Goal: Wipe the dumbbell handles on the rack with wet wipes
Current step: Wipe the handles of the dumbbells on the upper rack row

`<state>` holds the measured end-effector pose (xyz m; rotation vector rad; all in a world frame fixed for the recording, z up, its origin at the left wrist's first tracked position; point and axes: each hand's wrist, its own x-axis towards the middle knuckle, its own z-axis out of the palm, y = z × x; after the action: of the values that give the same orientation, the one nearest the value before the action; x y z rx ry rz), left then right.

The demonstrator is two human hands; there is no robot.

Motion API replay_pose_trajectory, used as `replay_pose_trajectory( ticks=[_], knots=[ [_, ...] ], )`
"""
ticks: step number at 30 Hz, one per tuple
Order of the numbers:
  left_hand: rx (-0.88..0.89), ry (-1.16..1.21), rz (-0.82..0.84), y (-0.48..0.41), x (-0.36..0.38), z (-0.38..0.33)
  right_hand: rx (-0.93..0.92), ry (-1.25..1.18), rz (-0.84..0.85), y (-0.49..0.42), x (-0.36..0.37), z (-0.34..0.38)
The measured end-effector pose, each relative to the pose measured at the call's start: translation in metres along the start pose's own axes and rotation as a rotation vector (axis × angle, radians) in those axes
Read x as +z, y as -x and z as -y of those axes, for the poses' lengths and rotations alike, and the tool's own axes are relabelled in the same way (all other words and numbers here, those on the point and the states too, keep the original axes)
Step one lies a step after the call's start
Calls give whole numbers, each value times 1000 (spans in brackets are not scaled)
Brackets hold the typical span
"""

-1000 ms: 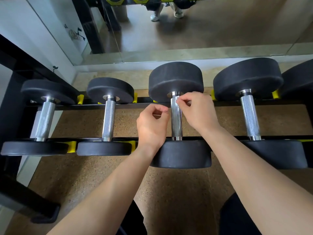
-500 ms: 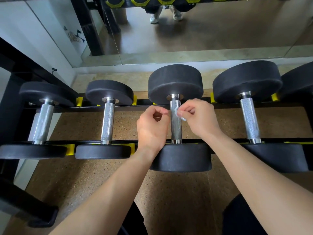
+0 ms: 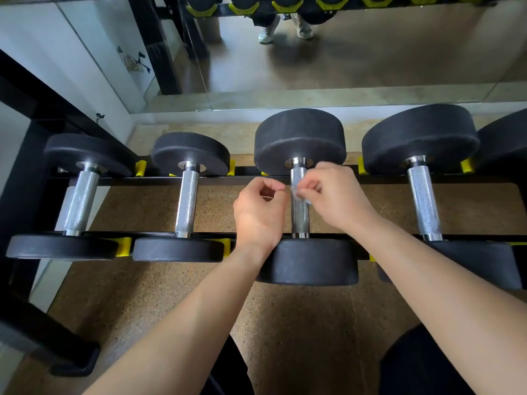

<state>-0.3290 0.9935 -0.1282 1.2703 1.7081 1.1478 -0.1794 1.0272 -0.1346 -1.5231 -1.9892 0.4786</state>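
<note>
Floor: a brown speckled floor (image 3: 299, 323) filled the lower centre of the frame, beneath both forearms.
Rack: a black rack (image 3: 142, 182) with yellow cradles spanned the middle of the frame; 4 dumbbells (image 3: 182, 249) lay across its 2 rails, and a 5th was cut off at the right edge.
Left hand: the left hand (image 3: 261, 212) sat at centre frame, just left of the handle, fingers clenched with nothing visible in them.
Dumbbell handle: the knurled chrome dumbbell handle (image 3: 300, 220), 3rd from the left, lay between both hands.
Right hand: the right hand (image 3: 339, 198), just right of the handle, pinched the wipe in its fingertips.
Wet wipe: a small crumpled white wet wipe (image 3: 298, 192) lay against the handle's far half.
Mirror: a mirror (image 3: 342, 67) filled the upper frame, reflecting shoes.
</note>
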Motion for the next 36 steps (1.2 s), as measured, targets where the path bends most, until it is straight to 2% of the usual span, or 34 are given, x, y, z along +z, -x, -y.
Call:
replay_pose_trajectory(
  ticks=[2, 4, 9, 10, 14, 16, 19, 21, 22, 24, 27, 29, 33, 36],
  knots=[
    [-5, 10, -8, 0, -1, 0, -19, 37, -42, -12, 1, 4],
    [-9, 18, -10, 0, -1, 0, -49, 71, -14, -10, 2, 5],
    [-8, 9, -19, 0, -1, 1, -129, 38, 352, 12, -11, 8],
    [-11, 8, -20, 0, -1, 1, -144, 50, 340, 7, -11, 8],
    [-18, 7, -19, 1, -1, 0, -115, 22, 78, -15, -6, 4],
    [-20, 10, -18, 0, -1, 0, -90, 0, 34, -13, -4, 2],
    [-26, 13, -12, -1, -1, 3, -130, 44, 196, 8, -7, 0],
    [-23, 9, -8, -2, -1, 4, -100, 10, 311, 15, -10, -2],
    [-24, 11, -7, -2, 0, 5, -74, -21, 318, 14, -12, -4],
    [-32, 21, -5, -2, 0, 5, -23, -69, 230, 5, -12, -9],
    [-34, 27, -5, -2, -1, 4, 64, -86, 7, -10, -8, -13],
    [-32, 29, 0, -1, -1, 4, 137, -143, -39, -8, -4, -17],
    [-41, 36, -6, -3, 0, 5, 246, -327, 91, 12, -4, -19],
    [-51, 41, -7, -4, 1, 5, 278, -375, 241, 25, -12, -14]
  ],
)
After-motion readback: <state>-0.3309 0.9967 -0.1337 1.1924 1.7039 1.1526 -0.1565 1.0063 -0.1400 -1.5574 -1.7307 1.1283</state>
